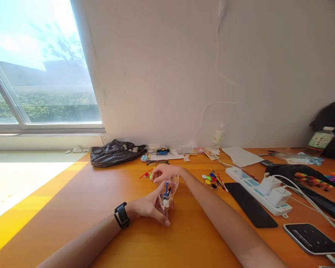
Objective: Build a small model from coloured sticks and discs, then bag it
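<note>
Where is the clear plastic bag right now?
In the head view, below centre, the clear plastic bag is in the left hand, with the right hand just beyond it.

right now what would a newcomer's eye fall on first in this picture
Probably the bright window at the upper left. Next, near the middle, the left hand cupped around a clear bag with small blue, black and white pieces. Farther back, a crumpled black plastic bag lies near the wall.

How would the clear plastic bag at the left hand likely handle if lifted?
The clear plastic bag would probably fold rather than hold shape, since its see-through film looks creased. It is likely light, with only small pieces showing inside.
</note>
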`<state>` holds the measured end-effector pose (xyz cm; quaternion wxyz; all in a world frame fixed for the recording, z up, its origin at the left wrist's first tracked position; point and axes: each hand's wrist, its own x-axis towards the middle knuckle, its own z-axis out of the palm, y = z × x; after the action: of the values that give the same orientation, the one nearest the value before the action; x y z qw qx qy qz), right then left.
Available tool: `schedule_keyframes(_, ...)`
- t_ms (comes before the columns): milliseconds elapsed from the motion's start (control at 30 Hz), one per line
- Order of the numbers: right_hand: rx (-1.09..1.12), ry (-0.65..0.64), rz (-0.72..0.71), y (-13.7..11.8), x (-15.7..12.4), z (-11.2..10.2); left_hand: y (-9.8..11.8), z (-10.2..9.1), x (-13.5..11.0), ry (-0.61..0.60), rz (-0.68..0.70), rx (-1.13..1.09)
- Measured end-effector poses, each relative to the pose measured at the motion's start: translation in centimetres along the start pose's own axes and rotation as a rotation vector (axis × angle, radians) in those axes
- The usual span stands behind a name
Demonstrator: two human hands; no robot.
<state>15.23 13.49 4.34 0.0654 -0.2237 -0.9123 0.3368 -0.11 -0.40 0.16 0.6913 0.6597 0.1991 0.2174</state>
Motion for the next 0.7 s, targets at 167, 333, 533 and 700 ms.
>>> schedule_keyframes(167,0.009,0.104,-0.005,-0.3,-0.7,-1.5,0.2,0.2,0.1,0.000,0.023,-0.018)
schedule_keyframes(333,0.049,0.293,-0.019,-1.4,-2.1,-3.2,0.6,0.4,-0.1,-0.004,0.014,-0.031)
schedule_keyframes(533,0.075,0.348,0.067,0.1,-4.1,-5.6,0.8,0.5,-0.1,0.006,0.005,-0.044)
schedule_keyframes(700,0.104,0.357,0.163,3.2,-4.7,-5.9,0.8,0.5,-0.1,-0.005,0.005,-0.045)
